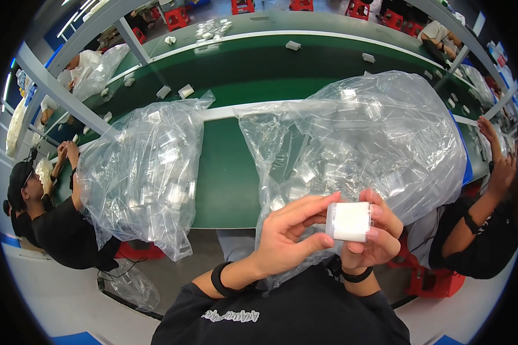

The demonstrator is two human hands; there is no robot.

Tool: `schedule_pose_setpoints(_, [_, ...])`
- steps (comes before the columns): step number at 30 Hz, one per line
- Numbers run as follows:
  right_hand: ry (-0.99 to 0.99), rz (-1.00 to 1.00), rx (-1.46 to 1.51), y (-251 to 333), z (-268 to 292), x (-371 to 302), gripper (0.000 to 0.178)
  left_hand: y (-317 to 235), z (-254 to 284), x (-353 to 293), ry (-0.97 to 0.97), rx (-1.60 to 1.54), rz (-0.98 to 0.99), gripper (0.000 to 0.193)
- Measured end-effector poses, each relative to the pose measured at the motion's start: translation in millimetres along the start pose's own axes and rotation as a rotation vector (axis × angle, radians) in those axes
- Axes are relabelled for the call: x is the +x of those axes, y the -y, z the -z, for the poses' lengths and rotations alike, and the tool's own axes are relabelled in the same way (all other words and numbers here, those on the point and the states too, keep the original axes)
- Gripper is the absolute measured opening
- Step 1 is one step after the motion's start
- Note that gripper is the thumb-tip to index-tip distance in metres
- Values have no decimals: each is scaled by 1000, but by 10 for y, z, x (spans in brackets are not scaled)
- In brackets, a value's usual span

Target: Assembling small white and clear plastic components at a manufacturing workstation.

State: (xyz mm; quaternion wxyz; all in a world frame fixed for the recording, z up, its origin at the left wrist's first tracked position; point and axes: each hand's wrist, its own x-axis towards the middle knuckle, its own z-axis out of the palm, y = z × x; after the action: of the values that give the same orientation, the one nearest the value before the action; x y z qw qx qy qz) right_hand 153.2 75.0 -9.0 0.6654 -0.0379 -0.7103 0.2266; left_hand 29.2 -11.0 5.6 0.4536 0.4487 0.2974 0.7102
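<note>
Both hands hold a small clear plastic box with a white face [351,222] in front of my chest. My left hand [290,234] pinches its left side, thumb below and fingers along the top. My right hand [377,233] grips the right side, with the fingertips bent round the edge. Just beyond my hands lies a big clear plastic bag [380,138] filled with many similar small boxes. What the white part inside the held box is, I cannot tell.
Another full clear bag [147,167] hangs over the green table's [227,190] near edge at left. Loose boxes lie on the green conveyor belt [242,72] beyond. A co-worker [52,213] sits at left, another [477,224] at right. Grey metal posts [63,92] rise over the line.
</note>
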Motion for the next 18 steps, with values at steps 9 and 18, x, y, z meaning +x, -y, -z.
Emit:
schedule_pose_setpoints(9, [-46, -116, 74, -40, -244, -78, 28, 26, 97, -54, -158, -5, -40, 51])
schedule_pose_setpoints(18, [101, -388, 189, 5, -112, 34, 35, -112, 433, 86, 134, 616, -389, 68])
